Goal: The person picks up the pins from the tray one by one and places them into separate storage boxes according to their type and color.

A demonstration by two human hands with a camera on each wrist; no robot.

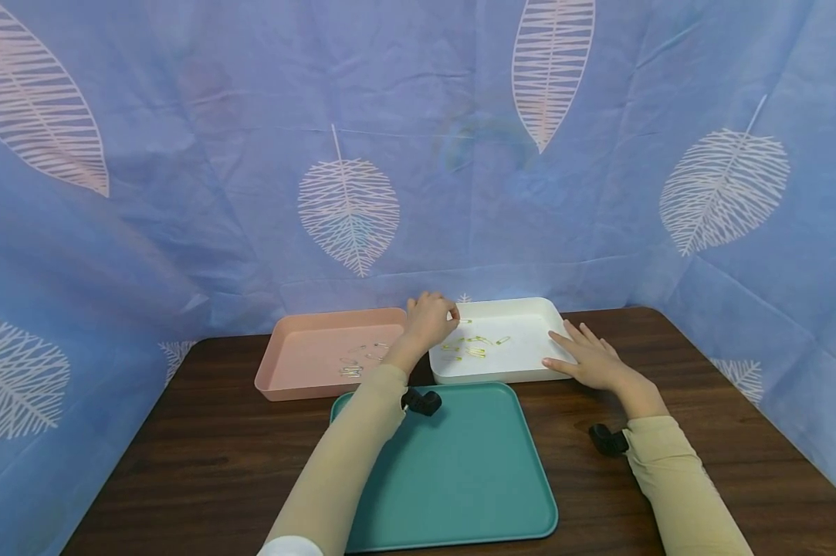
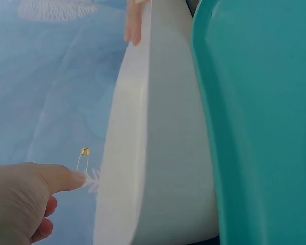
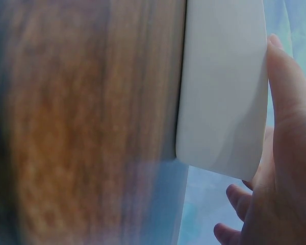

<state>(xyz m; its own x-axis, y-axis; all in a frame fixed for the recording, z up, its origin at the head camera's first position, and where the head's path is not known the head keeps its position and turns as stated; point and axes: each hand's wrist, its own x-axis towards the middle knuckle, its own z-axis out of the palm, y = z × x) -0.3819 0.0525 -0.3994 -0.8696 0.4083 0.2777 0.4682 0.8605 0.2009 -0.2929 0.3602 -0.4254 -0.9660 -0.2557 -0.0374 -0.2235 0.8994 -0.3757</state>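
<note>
Between thumb and fingers, my left hand (image 1: pixel 429 320) pinches a gold safety pin (image 2: pixel 84 152), seen in the left wrist view with its capped end up. That hand is over the left end of the white tray (image 1: pixel 529 363). Several gold safety pins (image 1: pixel 476 352) lie loose inside this tray. My right hand (image 1: pixel 594 361) has its fingers spread at the tray's right end, thumb and fingertips at the rim. In the right wrist view the thumb (image 3: pixel 288 81) lies along the tray's edge.
Left of the white tray stands a pink tray (image 1: pixel 299 347) with several silver safety pins (image 1: pixel 351 369) in it. A teal tray (image 1: pixel 459 463) lies in front on the dark wooden table (image 1: pixel 202 440). A blue leaf-patterned cloth (image 1: pixel 431 193) hangs behind.
</note>
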